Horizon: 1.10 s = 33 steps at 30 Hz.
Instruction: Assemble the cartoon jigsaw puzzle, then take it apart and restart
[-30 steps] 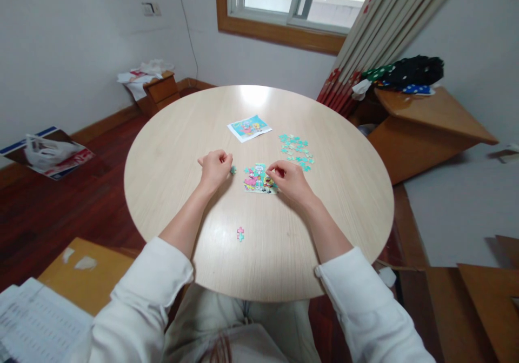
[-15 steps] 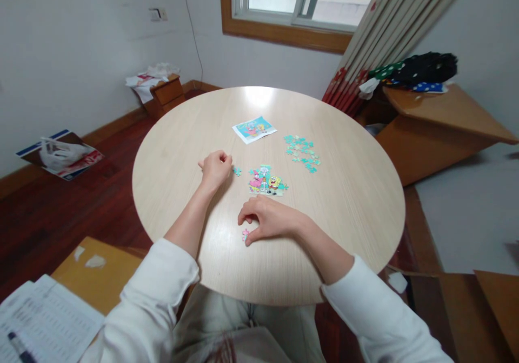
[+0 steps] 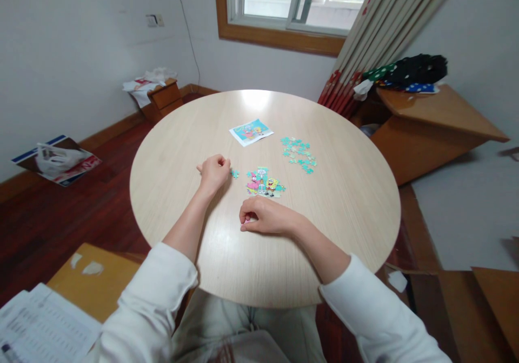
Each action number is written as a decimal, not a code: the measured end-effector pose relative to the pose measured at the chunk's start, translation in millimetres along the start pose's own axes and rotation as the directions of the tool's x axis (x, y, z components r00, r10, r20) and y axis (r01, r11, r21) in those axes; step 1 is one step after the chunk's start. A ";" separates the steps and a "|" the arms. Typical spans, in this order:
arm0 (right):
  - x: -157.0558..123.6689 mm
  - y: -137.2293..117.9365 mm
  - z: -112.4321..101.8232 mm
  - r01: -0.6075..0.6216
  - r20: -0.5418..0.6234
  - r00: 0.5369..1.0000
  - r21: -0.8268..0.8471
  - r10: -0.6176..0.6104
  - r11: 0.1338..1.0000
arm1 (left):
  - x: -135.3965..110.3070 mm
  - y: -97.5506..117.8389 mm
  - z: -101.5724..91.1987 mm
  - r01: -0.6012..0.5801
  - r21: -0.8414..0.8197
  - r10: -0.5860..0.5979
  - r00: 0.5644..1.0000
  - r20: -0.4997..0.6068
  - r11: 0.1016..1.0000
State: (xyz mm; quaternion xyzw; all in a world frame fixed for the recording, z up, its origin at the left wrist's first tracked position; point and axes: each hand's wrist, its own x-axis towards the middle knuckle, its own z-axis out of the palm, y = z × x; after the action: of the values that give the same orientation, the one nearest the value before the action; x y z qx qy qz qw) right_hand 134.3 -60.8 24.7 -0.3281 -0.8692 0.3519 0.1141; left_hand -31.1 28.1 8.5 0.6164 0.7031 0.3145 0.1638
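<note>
I sit at a round pale wooden table (image 3: 344,212). My left hand (image 3: 213,171) rests on it as a loose fist, just left of a single teal puzzle piece (image 3: 234,174). My right hand (image 3: 265,217) lies in front of the partly joined cartoon puzzle (image 3: 264,182), fingers curled round a small pink puzzle piece that barely shows at the fingertips. A heap of loose teal pieces (image 3: 299,154) lies to the right and farther back. A printed picture card (image 3: 251,132) sits beyond the puzzle.
A wooden cabinet (image 3: 430,130) with dark dotted cloth on it stands at the right by striped curtains (image 3: 377,33). A small wooden box (image 3: 162,97) and a plastic bag (image 3: 54,158) lie on the red floor at left. Papers (image 3: 44,325) are near my left elbow.
My right hand left the joined puzzle, went to the pink piece near the table's front, closed on it and drew back toward the puzzle. The left hand stayed in place.
</note>
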 end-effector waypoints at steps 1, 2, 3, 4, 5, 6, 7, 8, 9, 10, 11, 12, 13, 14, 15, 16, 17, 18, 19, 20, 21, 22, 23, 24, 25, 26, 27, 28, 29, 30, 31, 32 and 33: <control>0.0 0.2 0.3 -0.026 -0.014 1.000 0.016 0.026 1.000 | 0.1 -0.1 0.0 -0.002 -0.002 0.002 1.000 -0.002 1.000; -0.1 0.5 0.4 -0.047 -0.026 0.999 0.033 0.048 0.998 | 0.2 -0.2 0.1 -0.004 -0.003 0.004 1.000 -0.003 1.000; -0.3 1.0 0.5 -0.061 -0.033 0.997 0.050 0.063 0.997 | 0.4 -0.3 0.1 -0.005 -0.002 0.005 1.000 -0.002 1.000; -0.4 1.8 0.4 -0.067 -0.034 0.997 0.065 0.070 0.996 | 0.5 -0.4 0.2 -0.006 0.000 0.006 1.000 0.000 1.000; -0.5 2.6 0.1 -0.064 -0.028 0.997 0.076 0.067 0.995 | 0.6 -0.4 0.3 -0.006 0.003 0.006 1.000 0.003 1.000; -0.6 3.6 -0.3 -0.056 -0.017 0.998 0.082 0.058 0.995 | 0.7 -0.3 0.4 -0.005 0.007 0.005 1.000 0.004 1.000; -0.6 4.5 -0.8 -0.048 -0.004 0.999 0.082 0.048 0.995 | 0.8 -0.2 0.6 -0.004 0.011 0.004 1.000 0.006 1.000; -0.5 5.4 -1.4 -0.041 0.009 0.999 0.076 0.041 0.996 | 0.8 -0.1 0.9 -0.003 0.015 0.003 1.000 0.007 1.000; -0.4 6.1 -2.0 -0.039 0.017 0.999 0.066 0.038 0.997 | 0.8 0.1 1.2 -0.002 0.018 0.002 1.000 0.008 1.000; -0.2 6.8 -2.5 -0.037 0.020 0.999 0.055 0.036 0.998 | 0.8 0.2 1.4 -0.003 0.021 0.003 1.000 0.008 1.000; -0.1 7.3 -3.0 -0.032 0.019 0.999 0.044 0.031 0.999 | 0.7 0.3 1.7 -0.004 0.022 0.003 1.000 0.009 1.000; 0.0 7.6 -3.5 -0.021 0.016 1.000 0.033 0.021 0.999 | 0.5 0.3 1.8 -0.004 0.023 0.004 1.000 0.009 1.000; 0.0 7.8 -3.9 -0.007 0.012 1.000 0.022 0.007 1.000 | 0.3 0.4 2.0 -0.007 0.023 0.006 1.000 0.008 1.000; 0.0 7.7 -4.2 0.007 0.009 1.000 0.012 -0.007 1.000 | 0.1 0.4 2.0 -0.009 0.022 0.009 1.000 0.008 1.000; -0.2 7.4 -4.5 0.017 0.006 1.000 0.006 -0.017 1.000 | -0.1 0.4 2.0 -0.010 0.021 0.010 1.000 0.009 1.000; -0.4 6.8 -4.6 0.019 0.003 1.000 0.004 -0.019 1.000 | -0.3 0.5 1.9 -0.012 0.021 0.011 1.000 0.010 1.000; -0.7 6.0 -4.7 0.011 0.002 1.000 0.008 -0.011 1.000 | -0.5 0.7 1.8 -0.013 0.021 0.012 1.000 0.012 1.000; -0.9 5.1 -4.6 -0.005 0.007 1.000 0.019 0.005 1.000 | -0.7 0.9 1.6 -0.013 0.022 0.012 1.000 0.014 1.000; -1.2 4.3 -4.4 -0.025 0.016 1.000 0.036 0.024 0.999 | -0.8 1.1 1.5 -0.012 0.023 0.011 1.000 0.016 1.000; -1.4 3.6 -4.1 -0.047 0.028 0.999 0.060 0.045 0.997 | -0.8 1.3 1.4 -0.010 0.023 0.010 1.000 0.018 1.000; -1.4 3.4 -3.6 -0.067 0.037 0.997 0.089 0.064 0.994 | -0.9 1.5 1.4 -0.009 0.022 0.008 1.000 0.018 1.000; -1.3 3.8 -3.1 -0.083 0.033 0.996 0.122 0.079 0.989 | -1.0 1.5 1.3 -0.010 0.019 0.009 1.000 0.019 1.000; -1.0 4.9 -2.6 -0.091 0.007 0.996 0.159 0.091 0.983 | -1.1 1.5 1.3 -0.012 0.014 0.011 1.000 0.020 1.000; -0.3 6.8 -2.3 -0.089 -0.048 0.994 0.199 0.101 0.976 | -1.2 1.5 1.4 -0.016 0.008 0.016 1.000 0.020 1.000; 0.6 9.5 -2.3 -0.079 -0.127 0.986 0.241 0.112 0.967 | -1.3 1.4 1.4 -0.022 0.002 0.022 1.000 0.020 1.000; 1.7 12.9 -2.7 -0.062 -0.220 0.967 0.286 0.128 0.956 | -1.6 1.3 1.4 -0.027 -0.004 0.027 0.999 0.021 1.000; 3.1 16.9 -3.7 -0.041 -0.314 0.936 0.343 0.156 0.938 | -1.8 1.3 1.4 -0.031 -0.010 0.031 0.999 0.021 0.999; 4.6 21.4 -5.2 -0.019 -0.397 0.896 0.411 0.198 0.911 | -2.1 1.4 1.3 -0.033 -0.015 0.034 0.999 0.021 0.999; 6.1 26.0 -7.1 0.002 -0.462 0.849 0.486 0.256 0.874 | -2.4 1.7 1.2 -0.034 -0.019 0.034 0.999 0.021 0.999; 7.5 30.5 -9.4 0.020 -0.504 0.801 0.562 0.323 0.827 | -2.7 2.1 1.0 -0.034 -0.022 0.034 0.999 0.022 0.999; 8.7 34.6 -11.9 0.034 -0.526 0.752 0.633 0.397 0.773 | -3.0 2.6 0.8 -0.033 -0.024 0.033 0.999 0.024 0.999; 9.5 38.3 -14.6 0.046 -0.532 0.706 0.694 0.468 0.719 | -3.2 3.1 0.6 -0.031 -0.023 0.032 0.999 0.027 0.999; 10.0 41.2 -17.2 0.055 -0.527 0.665 0.741 0.529 0.669 | -3.4 3.6 0.5 -0.030 -0.021 0.031 0.999 0.030 0.999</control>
State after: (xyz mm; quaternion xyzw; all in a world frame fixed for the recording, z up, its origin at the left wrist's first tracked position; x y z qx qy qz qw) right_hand 154.2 -23.0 8.6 -0.4876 -0.4960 0.5134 0.5026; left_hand -27.4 25.0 10.0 0.6301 0.6876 0.3149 0.1759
